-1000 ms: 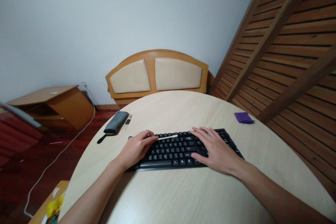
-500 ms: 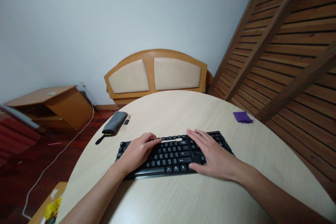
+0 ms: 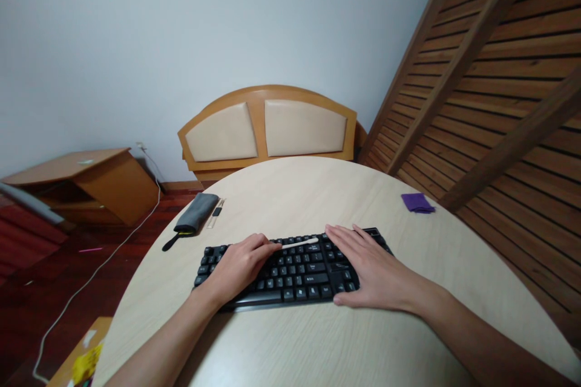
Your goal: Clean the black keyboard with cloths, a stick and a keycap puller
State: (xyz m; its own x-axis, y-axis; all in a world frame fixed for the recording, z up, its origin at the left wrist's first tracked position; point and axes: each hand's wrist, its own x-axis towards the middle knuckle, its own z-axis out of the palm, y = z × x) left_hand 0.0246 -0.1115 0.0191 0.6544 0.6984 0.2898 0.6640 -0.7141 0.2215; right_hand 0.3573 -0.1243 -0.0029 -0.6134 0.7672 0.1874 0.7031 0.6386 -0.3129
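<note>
A black keyboard [image 3: 290,282] lies on the round pale table in front of me. My left hand [image 3: 245,263] is over its left half, fingers closed in a pinch on a thin white stick with a thicker rounded tip, which looks like a cotton swab [image 3: 297,244]. The tip points right, at the upper rows of keys; whether it touches them I cannot tell. My right hand [image 3: 365,266] lies flat with its fingers stretched over the keyboard's right end, its thumb at the front edge.
Left on the table [image 3: 290,193] are a grey pouch [image 3: 197,213] with a black loop and a thin clear strip with a black piece [image 3: 216,212]. A folded purple cloth [image 3: 417,203] lies far right. Beyond stands a padded headboard [image 3: 304,127]; wooden slats [image 3: 494,103] rise at right.
The keyboard is turned slightly, its right end nearer me. The white swab tilts a little more, tip upward. Both hands keep their hold, the right one shifted slightly.
</note>
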